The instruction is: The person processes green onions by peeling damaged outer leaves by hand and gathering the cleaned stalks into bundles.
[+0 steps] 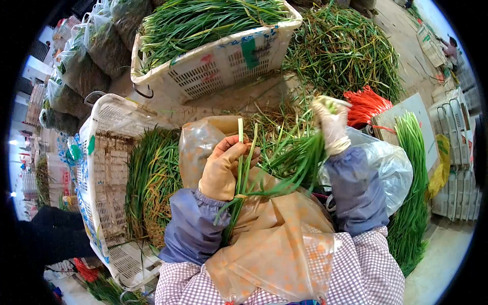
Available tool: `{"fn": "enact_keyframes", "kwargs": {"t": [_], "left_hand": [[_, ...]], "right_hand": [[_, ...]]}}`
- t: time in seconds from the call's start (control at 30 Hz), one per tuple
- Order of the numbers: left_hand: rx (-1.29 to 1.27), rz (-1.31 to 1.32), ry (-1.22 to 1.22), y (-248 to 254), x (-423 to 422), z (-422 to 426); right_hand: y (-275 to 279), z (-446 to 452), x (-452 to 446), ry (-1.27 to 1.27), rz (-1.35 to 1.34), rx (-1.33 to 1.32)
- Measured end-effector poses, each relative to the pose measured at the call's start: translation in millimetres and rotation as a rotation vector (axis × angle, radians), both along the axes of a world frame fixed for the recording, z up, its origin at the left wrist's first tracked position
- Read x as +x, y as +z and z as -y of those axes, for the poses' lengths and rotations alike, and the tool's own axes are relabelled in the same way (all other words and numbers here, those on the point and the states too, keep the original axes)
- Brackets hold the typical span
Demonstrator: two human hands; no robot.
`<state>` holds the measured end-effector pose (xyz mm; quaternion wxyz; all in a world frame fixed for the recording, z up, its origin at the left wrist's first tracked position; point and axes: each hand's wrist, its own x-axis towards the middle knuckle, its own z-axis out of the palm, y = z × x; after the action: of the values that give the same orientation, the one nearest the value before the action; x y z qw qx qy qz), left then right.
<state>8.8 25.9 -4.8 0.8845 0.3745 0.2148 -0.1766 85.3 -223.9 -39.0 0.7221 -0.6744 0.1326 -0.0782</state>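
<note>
In the head view my left hand (219,172), in a tan glove, pinches a few garlic chive stalks (246,170) whose pale ends point up and whose leaves hang over my lap. My right hand (331,124), in a whitish glove, is raised to the right and closed round a bunch of garlic chives (307,165); pale ends show at its top and the green leaves trail down, blurred by motion. A translucent, orange-dotted plastic apron (274,218) covers my lap. Loose chives and dry trimmings (277,127) lie beyond my hands.
A white crate (109,168) with chives lies at my left; another crate (218,76), full of chives, stands ahead. Behind my right hand are a trimmings heap (345,48) and red ties (367,105). Long chives (410,193) lie at right. Filled bags (104,46) line the left.
</note>
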Motion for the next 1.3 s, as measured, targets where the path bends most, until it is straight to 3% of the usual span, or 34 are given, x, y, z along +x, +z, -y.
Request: {"fn": "enact_keyframes", "kwargs": {"t": [0.07, 0.13, 0.2, 0.23, 0.3, 0.4, 0.47, 0.53, 0.57, 0.67, 0.73, 0.87, 0.93, 1.1, 1.17, 1.3], "left_hand": [[0.031, 0.01, -0.017, 0.6, 0.3, -0.9], [0.022, 0.011, -0.081, -5.8, 2.0, -3.9], [0.05, 0.032, -0.129, -5.6, -0.7, -3.3], [0.052, 0.029, -0.142, -3.5, -0.8, -1.2], [0.058, 0.029, -0.152, -3.8, -0.7, 3.5], [0.106, 0.075, -0.066, -4.7, 0.6, 13.8], [0.144, 0.086, -0.044, 1.0, 0.0, 14.9], [0.134, 0.092, -0.037, -2.4, 0.0, 4.5], [0.094, 0.08, -0.035, -2.4, 0.3, -0.7], [-0.008, 0.017, -0.056, 6.6, 4.6, -7.6], [-0.067, -0.035, -0.076, 7.3, 7.9, -8.2], [-0.059, -0.011, -0.149, 2.0, 7.5, 0.2], [0.014, 0.026, -0.15, 7.6, 5.1, 2.1], [0.075, 0.056, -0.113, 9.4, 7.8, 6.6], [0.227, 0.18, -0.156, 8.4, 9.0, 14.8], [0.305, 0.077, -0.369, 11.9, 11.3, 34.1]], "right_hand": [[-18.8, 33.6, 18.9, -0.026, -0.113, -0.227], [-12.7, 36.9, 12.8, 0.073, -0.231, -0.169], [12.9, 8.8, -3.5, 0.287, -0.173, -0.118], [17.9, -1.4, -8.9, 0.423, -0.07, 0.007], [44.3, -30.4, -23.2, 0.528, -0.135, 0.169], [26.0, -59.8, -32.2, 0.72, -0.156, 0.223], [24.7, -63.6, -34.9, 0.637, -0.206, 0.273], [12.2, -50.8, -23.1, 0.425, -0.03, 0.063], [3.2, -39.3, -12.2, 0.303, 0.019, 0.097], [-20.1, 17.7, 16.0, 0.073, -0.062, -0.096], [-16.2, 29.9, 15.9, 0.072, -0.175, -0.235], [-15.6, 25.2, 7.6, 0.124, -0.099, -0.167], [-10.4, 23.6, 8.0, 0.169, -0.023, 0.191], [10.0, 3.7, -7.9, 0.333, -0.151, 0.436], [19.3, -10.2, -16.4, 0.348, -0.14, 0.38], [24.6, -29.7, -21.8, 0.327, -0.151, 0.348]]}}
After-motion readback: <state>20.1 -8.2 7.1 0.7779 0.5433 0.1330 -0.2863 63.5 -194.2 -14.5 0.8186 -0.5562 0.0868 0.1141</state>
